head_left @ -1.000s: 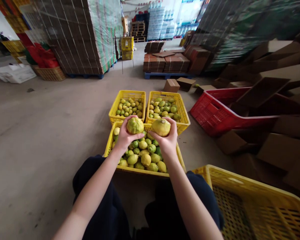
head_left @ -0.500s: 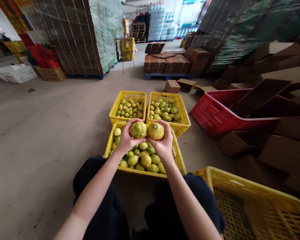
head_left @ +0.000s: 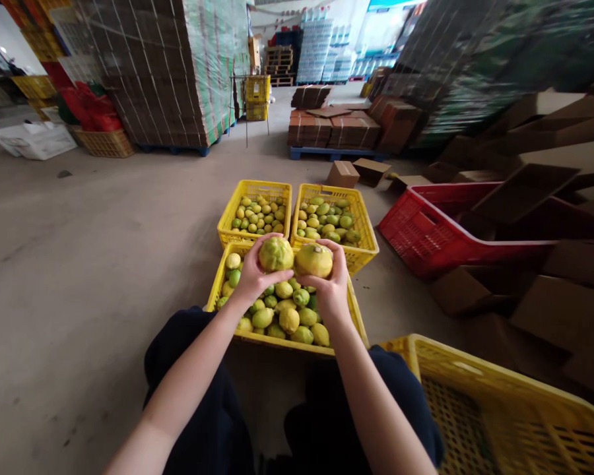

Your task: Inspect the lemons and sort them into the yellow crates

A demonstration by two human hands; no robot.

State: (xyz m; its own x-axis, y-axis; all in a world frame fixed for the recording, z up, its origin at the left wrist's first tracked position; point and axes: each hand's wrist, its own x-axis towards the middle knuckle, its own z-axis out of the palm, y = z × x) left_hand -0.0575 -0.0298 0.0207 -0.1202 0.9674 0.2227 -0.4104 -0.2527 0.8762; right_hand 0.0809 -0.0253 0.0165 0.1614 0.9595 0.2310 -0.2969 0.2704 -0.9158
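Note:
My left hand is closed round a bumpy yellow-green lemon. A smoother yellow lemon, its stem end showing, is gripped in my right hand. The two fruits are side by side, a small gap between them, above the near yellow crate, which holds many yellow and green lemons. Behind it stand a back left yellow crate with smaller lemons and a back right yellow crate with greener ones.
At the lower right is another yellow crate. A red crate with cardboard stands at the right, among loose cartons. Farther back are flattened boxes on a blue pallet and tall wrapped stacks.
My right hand has moved slightly right with its lemon, which has turned a little, opening a gap between the fruits. My left hand has hardly moved. The view has shifted slightly.

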